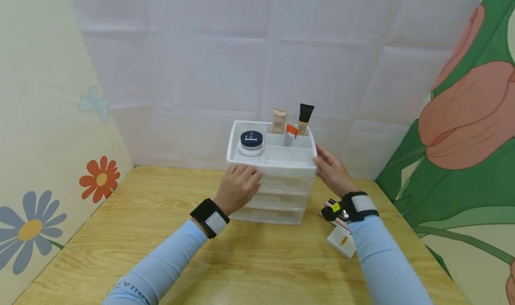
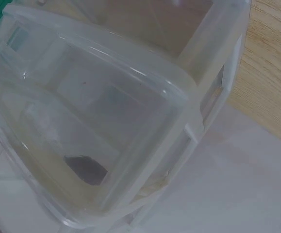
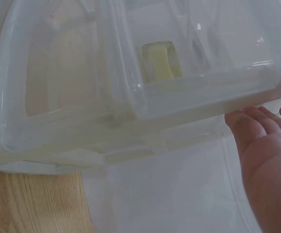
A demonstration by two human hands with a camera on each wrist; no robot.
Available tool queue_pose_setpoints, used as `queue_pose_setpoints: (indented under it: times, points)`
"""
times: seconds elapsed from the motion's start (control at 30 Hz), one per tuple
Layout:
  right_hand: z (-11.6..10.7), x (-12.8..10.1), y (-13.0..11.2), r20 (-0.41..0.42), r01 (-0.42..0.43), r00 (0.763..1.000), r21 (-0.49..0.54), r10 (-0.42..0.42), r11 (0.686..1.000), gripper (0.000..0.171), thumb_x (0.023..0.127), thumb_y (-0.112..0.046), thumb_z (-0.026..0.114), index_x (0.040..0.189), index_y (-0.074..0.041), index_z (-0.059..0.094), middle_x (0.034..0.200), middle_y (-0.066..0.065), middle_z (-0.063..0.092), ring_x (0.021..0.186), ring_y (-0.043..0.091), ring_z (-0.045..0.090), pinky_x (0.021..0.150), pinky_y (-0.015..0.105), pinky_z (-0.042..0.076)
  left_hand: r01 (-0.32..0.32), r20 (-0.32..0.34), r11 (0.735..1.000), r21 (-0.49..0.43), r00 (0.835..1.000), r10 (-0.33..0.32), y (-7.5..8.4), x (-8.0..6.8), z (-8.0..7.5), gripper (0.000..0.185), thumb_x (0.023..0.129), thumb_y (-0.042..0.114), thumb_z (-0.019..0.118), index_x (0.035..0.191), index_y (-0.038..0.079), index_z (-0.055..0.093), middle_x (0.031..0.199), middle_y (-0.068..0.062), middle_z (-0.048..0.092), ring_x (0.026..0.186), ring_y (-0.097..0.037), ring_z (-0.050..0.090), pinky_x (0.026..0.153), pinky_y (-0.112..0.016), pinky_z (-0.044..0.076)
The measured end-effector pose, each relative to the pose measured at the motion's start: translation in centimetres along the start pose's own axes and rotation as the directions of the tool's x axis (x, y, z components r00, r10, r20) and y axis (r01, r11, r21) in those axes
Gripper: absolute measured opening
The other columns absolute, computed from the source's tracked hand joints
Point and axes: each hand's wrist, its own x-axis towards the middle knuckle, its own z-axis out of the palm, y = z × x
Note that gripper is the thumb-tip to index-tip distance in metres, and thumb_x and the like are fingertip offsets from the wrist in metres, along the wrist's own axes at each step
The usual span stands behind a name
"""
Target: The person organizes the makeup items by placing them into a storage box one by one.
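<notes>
A white plastic drawer organizer (image 1: 277,191) stands on the table, its translucent drawers facing me. My left hand (image 1: 238,188) grips the front edge under the top tray with bent fingers. At the right front corner, my right hand (image 1: 333,171) touches the side with nearly straight fingers, the thumb near the rim. In the tray sit a round jar with a dark lid (image 1: 251,139), a beige BB tube (image 1: 279,120), a black-capped tube (image 1: 306,115) and a small orange-ended tube (image 1: 290,134). A yellowish block (image 3: 160,60) shows through a drawer in the right wrist view.
On the wooden table (image 1: 161,233), a small white box (image 1: 342,241) lies right of the organizer, beside slim pink and black items (image 1: 341,222) partly hidden by the right wrist. A white cloth (image 1: 201,72) hangs behind, with patterned cloths on both sides.
</notes>
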Motion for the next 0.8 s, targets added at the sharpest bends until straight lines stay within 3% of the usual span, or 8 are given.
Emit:
queue_pose_setpoints:
  times: [0.8]
  points:
    - [-0.03,-0.03,-0.07,0.023,0.010,1.000,0.030,-0.011,0.999,0.056,0.094,-0.010,0.038,0.142,-0.007,0.008,0.145,0.015,0.009,0.125,0.024,0.028,0.091,0.026,0.038,-0.033,-0.016,0.999,0.039,0.999,0.034,-0.24,0.10,0.07,0.014,0.081,0.022,0.056,0.089,0.011,0.061,0.085,-0.003,0.056,0.079,-0.021,0.051,0.066,-0.031,0.041]
